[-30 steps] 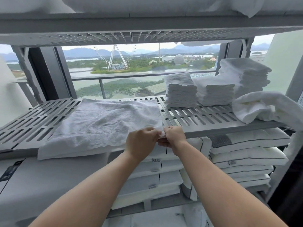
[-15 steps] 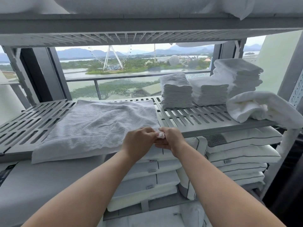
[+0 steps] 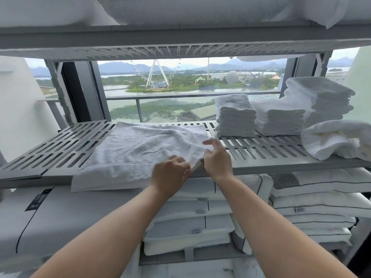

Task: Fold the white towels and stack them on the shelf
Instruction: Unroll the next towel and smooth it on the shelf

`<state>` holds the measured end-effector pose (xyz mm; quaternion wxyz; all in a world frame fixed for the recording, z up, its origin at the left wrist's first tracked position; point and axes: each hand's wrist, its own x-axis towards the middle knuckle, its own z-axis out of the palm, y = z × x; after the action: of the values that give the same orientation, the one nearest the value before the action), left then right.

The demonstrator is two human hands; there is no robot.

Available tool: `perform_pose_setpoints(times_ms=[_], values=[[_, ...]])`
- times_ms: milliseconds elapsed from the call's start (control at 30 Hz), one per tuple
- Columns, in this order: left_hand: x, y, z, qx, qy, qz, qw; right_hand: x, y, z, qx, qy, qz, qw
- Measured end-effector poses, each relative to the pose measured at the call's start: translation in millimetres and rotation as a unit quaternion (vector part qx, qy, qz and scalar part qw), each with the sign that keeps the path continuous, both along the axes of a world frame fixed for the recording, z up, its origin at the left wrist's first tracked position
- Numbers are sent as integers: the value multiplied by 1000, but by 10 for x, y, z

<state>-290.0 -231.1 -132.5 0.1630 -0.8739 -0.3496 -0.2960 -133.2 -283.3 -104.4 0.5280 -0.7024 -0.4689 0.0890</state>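
On the middle tier of a grey slatted plastic shelf (image 3: 60, 149), a white terry towel (image 3: 140, 149) lay spread flat, its near edge hanging a little over the front lip. Both hands met at its near right corner. The left hand (image 3: 170, 173) had its fingers curled round that corner, pinching the cloth and lifting it slightly off the slats. The right hand (image 3: 216, 159) sat just beside it, forefinger and thumb spread apart over the towel's right edge and the other fingers relaxed; it gripped nothing that could be made out.

Further right on the same tier stood three stacks of folded white towels: a narrow stack (image 3: 235, 117) nearest the spread towel, a lower, wider stack (image 3: 281, 121) touching it, and a taller stack (image 3: 319, 99) behind that. A loose bundled white towel (image 3: 337, 141) slumped at the right end, near the front lip.

Below the tier, white pillows with dark piping (image 3: 321, 181) were piled flat on one another. An upper grey shelf (image 3: 180, 37) carried more white bedding. Behind the rack, a window (image 3: 120, 93) showed water, trees and a Ferris wheel (image 3: 154, 73).
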Motion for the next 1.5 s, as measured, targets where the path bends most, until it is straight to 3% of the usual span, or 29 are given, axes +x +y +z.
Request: perform_pose_setpoints(times_ms=[133, 200, 333, 500, 667, 833, 933, 1233, 1367, 1500], values=[[-93, 11, 14, -42, -19, 39, 998, -86, 26, 63, -8, 110, 106, 988], [-103, 22, 38, -69, -46, 48, 995, -79, 26, 83, -37, 30, 122, 991], [-77, 35, 83, -119, -60, 9, 991, -18, -20, 113, -36, -181, 27, 982], [-246, 75, 51, -132, -10, -77, 988, 71, -70, -43, -74, -310, -111, 941], [-575, 162, -19, -77, 22, -15, 997, 50, -7, -179, -50, -397, -79, 913], [-888, 172, -57, -20, 69, 41, 997, -60, 105, -170, 31, -368, -7, 929], [-1010, 151, -92, 18, 110, 56, 992, -136, 193, -140, 41, -363, -21, 931], [-1132, 422, -67, 135, 29, -52, 989, -165, 386, -279, 10, -301, -66, 951], [-1247, 450, -241, 195, 101, -122, 968, -148, 461, -393, 13, -261, -87, 961], [-1343, 436, -360, 163, 136, -131, 968, -194, 512, -406, 29, -236, -109, 965]])
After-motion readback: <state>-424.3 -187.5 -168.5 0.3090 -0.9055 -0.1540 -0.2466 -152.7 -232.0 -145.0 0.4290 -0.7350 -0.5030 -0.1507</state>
